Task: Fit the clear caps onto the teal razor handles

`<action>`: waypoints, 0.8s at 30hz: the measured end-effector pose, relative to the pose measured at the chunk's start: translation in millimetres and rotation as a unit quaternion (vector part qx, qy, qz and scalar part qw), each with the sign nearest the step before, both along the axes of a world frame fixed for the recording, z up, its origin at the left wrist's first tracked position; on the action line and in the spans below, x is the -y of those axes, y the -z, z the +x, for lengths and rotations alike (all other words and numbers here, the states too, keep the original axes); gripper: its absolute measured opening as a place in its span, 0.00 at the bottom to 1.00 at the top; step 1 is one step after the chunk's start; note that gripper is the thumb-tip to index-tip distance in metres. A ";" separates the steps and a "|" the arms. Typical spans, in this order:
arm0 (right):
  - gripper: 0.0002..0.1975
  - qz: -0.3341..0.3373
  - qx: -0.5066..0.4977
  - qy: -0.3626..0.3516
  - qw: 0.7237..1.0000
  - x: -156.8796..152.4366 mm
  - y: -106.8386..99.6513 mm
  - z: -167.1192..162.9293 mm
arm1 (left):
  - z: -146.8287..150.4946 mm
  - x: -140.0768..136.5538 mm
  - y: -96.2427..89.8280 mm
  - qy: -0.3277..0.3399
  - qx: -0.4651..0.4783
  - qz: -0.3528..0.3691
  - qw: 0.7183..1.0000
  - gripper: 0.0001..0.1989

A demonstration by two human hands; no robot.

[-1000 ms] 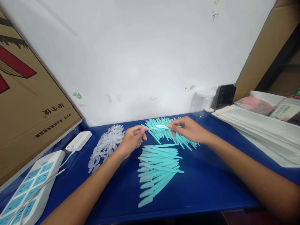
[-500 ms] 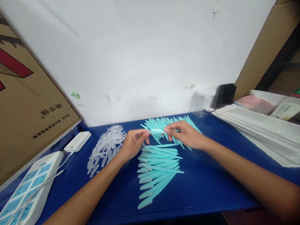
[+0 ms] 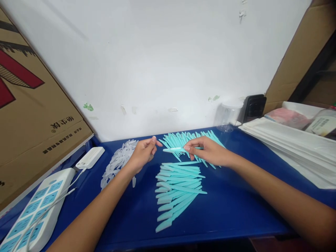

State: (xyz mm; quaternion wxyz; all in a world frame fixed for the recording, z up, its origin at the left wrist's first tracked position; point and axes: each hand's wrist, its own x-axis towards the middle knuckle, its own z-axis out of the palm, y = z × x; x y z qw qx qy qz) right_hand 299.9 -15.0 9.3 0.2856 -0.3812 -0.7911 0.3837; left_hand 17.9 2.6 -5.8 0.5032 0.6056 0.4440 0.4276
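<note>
Your right hand grasps one turquoise stick between thumb and fingers, its free end pointing to nine o'clock. There your left hand is apart from it, fingers half curled; I cannot tell if they hold something. From this stick, the loose pile is at one o'clock and the fan-like row at six.

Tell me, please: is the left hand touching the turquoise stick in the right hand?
Apart: the head view shows blue table between the left hand and the turquoise stick's near tip.
</note>
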 end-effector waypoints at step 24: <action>0.15 -0.005 0.086 -0.109 0.990 9.1 -6.2 4.1 | 0.0 3.4 -5.8 0.097 0.247 -0.179 0.947 0.14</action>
